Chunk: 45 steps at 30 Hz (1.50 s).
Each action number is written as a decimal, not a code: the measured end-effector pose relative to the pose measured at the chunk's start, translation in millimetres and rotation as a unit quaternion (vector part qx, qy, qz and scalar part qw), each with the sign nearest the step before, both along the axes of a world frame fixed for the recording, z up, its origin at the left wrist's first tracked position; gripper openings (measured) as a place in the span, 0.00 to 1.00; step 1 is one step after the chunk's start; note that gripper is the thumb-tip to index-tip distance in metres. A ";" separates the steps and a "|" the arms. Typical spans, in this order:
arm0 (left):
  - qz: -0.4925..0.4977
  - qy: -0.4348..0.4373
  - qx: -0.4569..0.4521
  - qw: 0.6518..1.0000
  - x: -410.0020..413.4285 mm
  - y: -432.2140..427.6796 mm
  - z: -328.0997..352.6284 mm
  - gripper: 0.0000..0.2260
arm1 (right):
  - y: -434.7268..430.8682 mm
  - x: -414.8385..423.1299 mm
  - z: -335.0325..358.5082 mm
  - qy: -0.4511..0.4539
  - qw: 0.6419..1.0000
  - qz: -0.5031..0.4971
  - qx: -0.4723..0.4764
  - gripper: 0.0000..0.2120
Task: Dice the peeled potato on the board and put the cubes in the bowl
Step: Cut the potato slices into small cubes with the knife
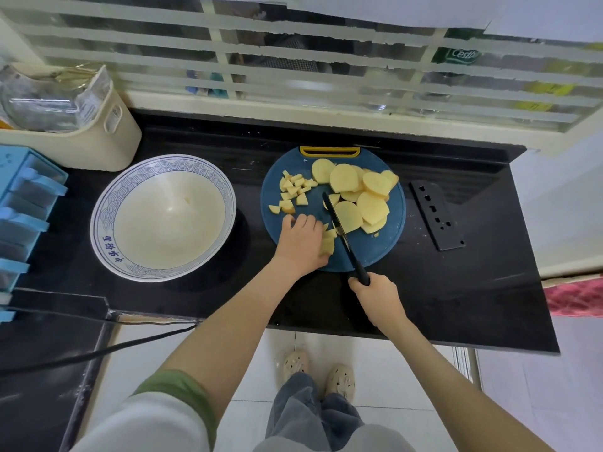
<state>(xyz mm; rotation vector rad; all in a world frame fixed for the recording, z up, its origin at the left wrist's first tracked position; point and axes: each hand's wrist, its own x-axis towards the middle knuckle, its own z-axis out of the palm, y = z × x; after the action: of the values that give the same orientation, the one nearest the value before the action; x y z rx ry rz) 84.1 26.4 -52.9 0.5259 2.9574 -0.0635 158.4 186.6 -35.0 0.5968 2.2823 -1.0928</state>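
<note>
A round blue cutting board lies on the black counter. Pale yellow potato slices are piled on its right half. Small potato cubes lie scattered on its upper left. My left hand rests with curled fingers on a potato piece at the board's near-left side, holding it down. My right hand grips the black handle of a knife. Its blade lies across the board just right of my left hand. A white bowl with a blue patterned rim stands left of the board and holds no potato.
A black perforated knife sheath lies right of the board. A cream basket with packets stands at the back left, a blue rack at the far left. A black cable runs off the counter's near-left edge. A window grille is behind.
</note>
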 end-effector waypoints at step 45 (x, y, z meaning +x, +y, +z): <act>0.037 -0.071 0.184 0.980 6.6 -15.1 -11.0 0.29 | -33.9 4.0 -4.4 -0.050 0.996 -0.063 -0.036 0.09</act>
<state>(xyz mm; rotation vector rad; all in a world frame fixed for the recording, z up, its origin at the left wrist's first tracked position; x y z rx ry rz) 90.8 11.3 -63.8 0.4398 2.8505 0.5169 162.4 152.7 -39.3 0.7566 2.1350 -1.1731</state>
